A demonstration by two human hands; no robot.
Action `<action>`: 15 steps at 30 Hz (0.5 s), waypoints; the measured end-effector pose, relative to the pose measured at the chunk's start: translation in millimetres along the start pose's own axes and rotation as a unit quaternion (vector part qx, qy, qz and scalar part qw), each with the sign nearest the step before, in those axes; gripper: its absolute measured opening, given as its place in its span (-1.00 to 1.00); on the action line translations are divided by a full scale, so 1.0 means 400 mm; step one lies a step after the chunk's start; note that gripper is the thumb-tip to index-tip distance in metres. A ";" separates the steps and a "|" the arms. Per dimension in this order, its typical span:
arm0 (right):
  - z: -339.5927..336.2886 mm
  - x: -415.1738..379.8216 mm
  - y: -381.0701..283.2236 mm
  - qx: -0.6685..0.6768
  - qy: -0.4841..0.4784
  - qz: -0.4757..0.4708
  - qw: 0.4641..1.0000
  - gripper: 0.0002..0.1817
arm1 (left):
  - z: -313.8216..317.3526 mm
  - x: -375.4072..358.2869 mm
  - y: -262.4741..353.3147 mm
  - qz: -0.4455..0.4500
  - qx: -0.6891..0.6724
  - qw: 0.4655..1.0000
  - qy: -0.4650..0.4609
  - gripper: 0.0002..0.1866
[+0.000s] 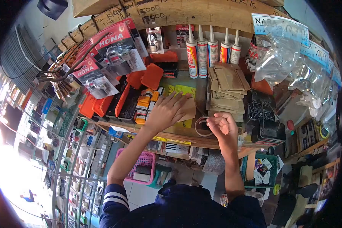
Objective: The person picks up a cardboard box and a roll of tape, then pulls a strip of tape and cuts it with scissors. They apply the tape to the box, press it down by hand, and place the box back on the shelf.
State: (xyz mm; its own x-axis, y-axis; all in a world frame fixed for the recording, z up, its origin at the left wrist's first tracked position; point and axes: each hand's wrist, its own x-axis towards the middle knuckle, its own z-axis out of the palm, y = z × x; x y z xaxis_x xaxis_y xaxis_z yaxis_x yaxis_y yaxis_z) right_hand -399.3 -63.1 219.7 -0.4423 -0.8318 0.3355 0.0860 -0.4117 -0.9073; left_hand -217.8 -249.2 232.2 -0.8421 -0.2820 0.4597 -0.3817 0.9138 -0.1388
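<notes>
My left hand [166, 113] lies flat with its fingers spread over a brown paper piece [189, 109] on the wooden shelf. Yellow printed sheets [186, 90] stick out behind and below that paper. My right hand [223, 125] is raised palm up with curled fingers, beside a roll of tape [202, 128] at the shelf's front edge. Its thumb and fingertips come together near the roll; whether something thin is between them is too small to tell. Small orange and white boxes [143, 102] sit left of my left hand. A stack of brown paper envelopes [227, 91] lies behind my right hand.
Sealant tubes [202, 55] stand at the back. Packaged padlocks [119, 57] hang at the left, plastic bags [279, 57] at the right. Black bins [268, 129] with screws are right of the envelopes. Below the shelf are a pink basket [152, 167] and a green crate [273, 169].
</notes>
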 end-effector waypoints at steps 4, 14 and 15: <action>-0.013 -0.007 -0.003 -0.016 -0.003 -0.008 1.000 -0.68 | 0.003 0.002 0.010 0.000 0.028 1.000 0.005 -0.30; -0.062 -0.040 -0.020 -0.014 0.003 0.000 1.000 -0.68 | -0.033 0.013 -0.009 0.013 0.033 0.999 -0.005 -0.41; -0.066 -0.045 -0.025 -0.015 0.002 0.001 1.000 -0.68 | -0.024 0.014 -0.021 0.021 0.013 1.000 -0.004 -0.42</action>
State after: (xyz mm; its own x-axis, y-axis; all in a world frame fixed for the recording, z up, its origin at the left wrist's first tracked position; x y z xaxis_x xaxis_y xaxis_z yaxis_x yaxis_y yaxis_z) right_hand -415.9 -34.3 215.9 -0.4448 -0.8314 0.3329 0.0609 -0.3990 -0.9149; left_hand -215.6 -255.7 244.3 -0.8610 -0.2454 0.4454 -0.3552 0.9170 -0.1814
